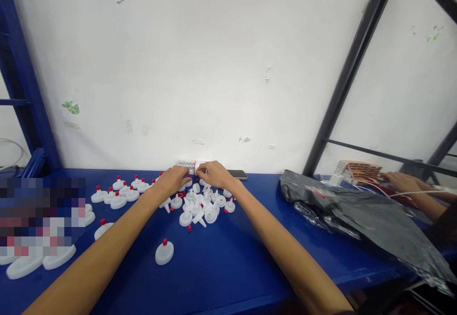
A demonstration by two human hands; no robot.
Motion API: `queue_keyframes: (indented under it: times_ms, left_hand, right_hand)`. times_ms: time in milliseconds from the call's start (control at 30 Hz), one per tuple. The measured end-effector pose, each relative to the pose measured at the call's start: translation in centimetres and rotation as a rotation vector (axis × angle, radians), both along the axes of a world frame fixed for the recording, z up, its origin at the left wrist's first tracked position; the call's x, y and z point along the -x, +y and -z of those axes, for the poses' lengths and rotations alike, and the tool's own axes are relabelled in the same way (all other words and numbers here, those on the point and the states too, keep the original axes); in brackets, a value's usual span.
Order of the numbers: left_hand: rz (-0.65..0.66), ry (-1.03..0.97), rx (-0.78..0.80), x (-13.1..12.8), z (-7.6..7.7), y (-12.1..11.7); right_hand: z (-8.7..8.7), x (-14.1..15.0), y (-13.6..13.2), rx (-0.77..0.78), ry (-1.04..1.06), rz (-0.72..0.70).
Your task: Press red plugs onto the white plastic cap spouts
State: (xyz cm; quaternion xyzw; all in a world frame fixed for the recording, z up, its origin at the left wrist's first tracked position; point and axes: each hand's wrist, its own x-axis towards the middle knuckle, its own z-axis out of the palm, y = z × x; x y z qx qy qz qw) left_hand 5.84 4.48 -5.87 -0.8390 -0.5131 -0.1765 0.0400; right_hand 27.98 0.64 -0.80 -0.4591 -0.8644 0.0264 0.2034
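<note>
On the blue table (250, 258), near the wall (221, 77): white nozzles (195, 206), one loose pile, small red caps (189, 228) among them. Left hand (173, 180) and right hand (213, 173), at the pile's far edge, a little apart; grip of either, cannot tell. Behind: one clear bottle (185, 165), lying down. Right: one phone (237, 174), flat; one grey bag (353, 215), crumpled. Left: capped nozzles (118, 201), upright, scattered.

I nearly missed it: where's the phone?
Head view: the phone lies at the back of the table, by the wall, just right of the right hand.
</note>
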Motion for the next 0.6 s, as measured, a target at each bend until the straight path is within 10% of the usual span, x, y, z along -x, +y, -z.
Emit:
queue_keyframes:
  times_ms: [600]
  left_hand:
    - [0.079, -0.303, 0.219, -1.5, -1.6, -1.2]
  right_hand:
    - [0.4, 0.1, -0.2, 0.047, -0.076, -0.027]
